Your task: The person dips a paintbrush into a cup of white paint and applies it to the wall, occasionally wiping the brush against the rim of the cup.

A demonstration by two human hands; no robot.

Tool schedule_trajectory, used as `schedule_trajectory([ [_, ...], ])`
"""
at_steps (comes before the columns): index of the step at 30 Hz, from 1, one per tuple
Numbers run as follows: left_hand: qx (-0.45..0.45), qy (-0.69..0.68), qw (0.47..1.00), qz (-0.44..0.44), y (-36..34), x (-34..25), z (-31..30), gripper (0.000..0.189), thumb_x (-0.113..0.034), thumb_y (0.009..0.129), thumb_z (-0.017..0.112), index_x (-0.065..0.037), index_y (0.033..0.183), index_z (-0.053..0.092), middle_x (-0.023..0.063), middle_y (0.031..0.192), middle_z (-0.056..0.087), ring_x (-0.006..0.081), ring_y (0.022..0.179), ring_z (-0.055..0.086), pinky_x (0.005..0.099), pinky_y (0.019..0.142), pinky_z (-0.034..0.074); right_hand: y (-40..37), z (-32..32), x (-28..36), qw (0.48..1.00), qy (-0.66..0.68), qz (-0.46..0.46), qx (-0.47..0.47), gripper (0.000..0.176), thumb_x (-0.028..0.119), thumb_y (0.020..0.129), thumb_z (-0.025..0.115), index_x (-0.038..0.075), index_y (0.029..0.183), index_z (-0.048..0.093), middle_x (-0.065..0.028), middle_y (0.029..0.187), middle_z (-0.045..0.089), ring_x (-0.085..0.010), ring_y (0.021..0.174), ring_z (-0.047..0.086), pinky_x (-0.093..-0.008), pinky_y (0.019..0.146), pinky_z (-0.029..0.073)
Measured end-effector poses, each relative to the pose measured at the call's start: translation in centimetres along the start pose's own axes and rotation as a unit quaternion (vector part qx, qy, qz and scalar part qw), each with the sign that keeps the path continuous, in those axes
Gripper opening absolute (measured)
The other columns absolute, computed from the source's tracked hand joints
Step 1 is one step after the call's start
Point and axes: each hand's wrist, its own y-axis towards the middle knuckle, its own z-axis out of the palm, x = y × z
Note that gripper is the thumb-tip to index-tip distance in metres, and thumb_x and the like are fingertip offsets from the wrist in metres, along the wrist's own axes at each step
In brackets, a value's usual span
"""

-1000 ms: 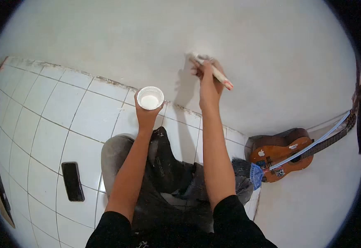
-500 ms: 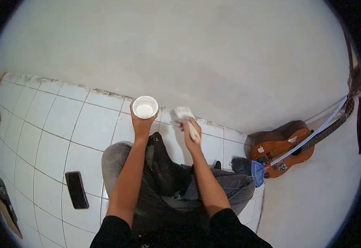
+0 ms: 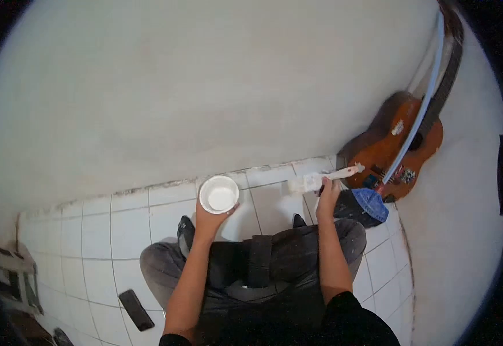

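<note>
A round white cup [image 3: 219,194] with white liquid in it is held by my left hand [image 3: 210,221], whose fingers wrap round its lower side above the floor. My right hand [image 3: 327,199] grips a paint brush [image 3: 312,182] by its pale handle. The brush lies roughly level, with its whitish bristles pointing left toward the cup and the handle end pointing right, in front of the guitar body. Cup and brush are apart.
A pale wall [image 3: 205,86] rises beyond the white tiled floor [image 3: 171,219]. An orange-brown guitar [image 3: 378,153] leans in the right corner beside a broom with a blue head [image 3: 370,203]. A black phone [image 3: 136,310] lies at lower left, near a grey frame [image 3: 18,265].
The view has shifted. My right hand has moved right, away from the cup, and the brush has turned from nearly upright to roughly level. My left hand still holds the cup.
</note>
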Motion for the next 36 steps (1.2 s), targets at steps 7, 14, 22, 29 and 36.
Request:
schedule_trajectory([
  [7, 0.068, -0.008, 0.994, -0.085, 0.3, 2.4, 8.2, 0.073, -0.006, 0.064, 0.091, -0.003, 0.126, 0.053, 0.0086, 0.119, 0.064, 0.0191, 0.111, 0.061, 0.0334, 0.095, 0.050, 2.8, -1.0, -2.0, 0.984, 0.130, 0.108, -0.063, 0.025, 0.029, 0.100, 0.051, 0.005, 0.105, 0.054, -0.0034, 0.090, 0.057, -0.0114, 0.077, 0.053, -0.0290, 0.062, 0.043],
  [14, 0.126, 0.066, 0.988, -0.061, 0.9, 6.7, 8.8, 0.080, -0.005, 0.065, 0.090, -0.004, 0.134, 0.048, 0.0087, 0.124, 0.061, 0.0202, 0.115, 0.059, 0.0349, 0.098, 0.049, 1.7, -1.7, 1.0, 0.997, -0.015, 0.034, 0.066, 0.033, 0.028, 0.100, 0.058, -0.001, 0.115, 0.058, 0.0003, 0.072, 0.057, -0.0068, 0.063, 0.049, -0.0258, 0.055, 0.040],
  [22, 0.073, 0.096, 0.991, -0.053, 0.8, 8.4, 9.1, 0.083, -0.009, 0.063, 0.091, -0.004, 0.133, 0.047, 0.0088, 0.123, 0.061, 0.0208, 0.115, 0.058, 0.0363, 0.100, 0.048, -0.2, 0.6, 1.1, 0.976, -0.114, -0.136, 0.127, 0.032, 0.027, 0.100, 0.056, -0.003, 0.108, 0.056, -0.0099, 0.076, 0.063, -0.0167, 0.069, 0.060, -0.0347, 0.065, 0.048],
  [29, 0.089, 0.075, 0.992, -0.044, 0.8, 7.4, 9.8, 0.085, -0.010, 0.063, 0.091, -0.003, 0.134, 0.046, 0.0097, 0.123, 0.060, 0.0212, 0.115, 0.059, 0.0344, 0.099, 0.048, -2.4, 1.6, 2.9, 0.956, -0.138, -0.123, 0.227, 0.036, 0.026, 0.100, 0.057, -0.005, 0.118, 0.056, -0.0083, 0.084, 0.063, -0.0142, 0.075, 0.055, -0.0301, 0.070, 0.046],
  [36, 0.074, 0.159, 0.985, 0.007, 0.6, 9.2, 9.5, 0.088, -0.016, 0.060, 0.092, -0.001, 0.134, 0.048, 0.0151, 0.127, 0.057, 0.0293, 0.119, 0.056, 0.0376, 0.101, 0.046, -3.7, 2.0, 2.8, 0.907, -0.226, -0.148, 0.322, 0.036, 0.031, 0.095, 0.063, -0.003, 0.108, 0.059, -0.0183, 0.089, 0.065, -0.0303, 0.079, 0.066, -0.0405, 0.074, 0.053],
])
